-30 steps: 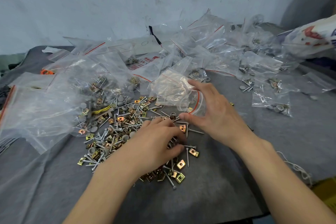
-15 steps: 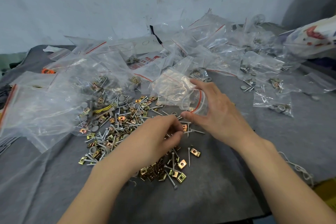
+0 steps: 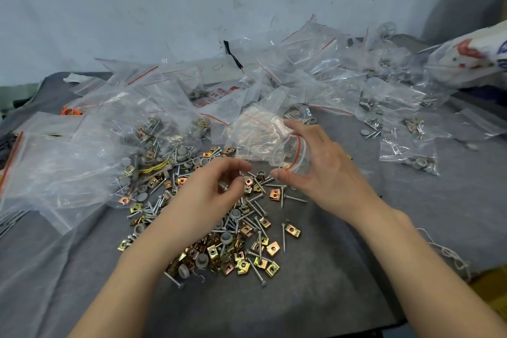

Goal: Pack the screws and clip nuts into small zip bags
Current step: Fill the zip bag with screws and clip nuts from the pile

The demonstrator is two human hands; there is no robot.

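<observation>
Nearest, on the grey, felt-like surface point(image 3: 301, 304), a loose pile lies under the left wrist: square, folded brass-coloured clip nuts point(image 3: 273, 248) with a hole in each face, thin silvery screws point(image 3: 256, 273) with pointed tips, and a few dull grey round caps point(image 3: 203, 258). The left grip point(image 3: 208, 195) hovers above the far part of this pile, palm down, its fingers curled in and the thumb tip close to the index; something small and pale shows between them, but whether it holds a piece I cannot tell. Just to its right, the right grip point(image 3: 326, 173) holds a small zip bag point(image 3: 258, 134) by its mouth, thumb below and fingers above, spread wide. The bag is thin, clear, crinkled plastic, and its red zip line point(image 3: 299, 151) bows in a curve between thumb and fingers; it lies on its side with the mouth turned toward the right palm. To the left of both grips slumps a large clear bag point(image 3: 55, 170). To the right of the right grip, well apart, lie filled bags point(image 3: 408, 145) with hardware inside. Beyond the grips a glossy heap of more bags point(image 3: 315, 63) reaches the scuffed pale wall point(image 3: 164, 8).
</observation>
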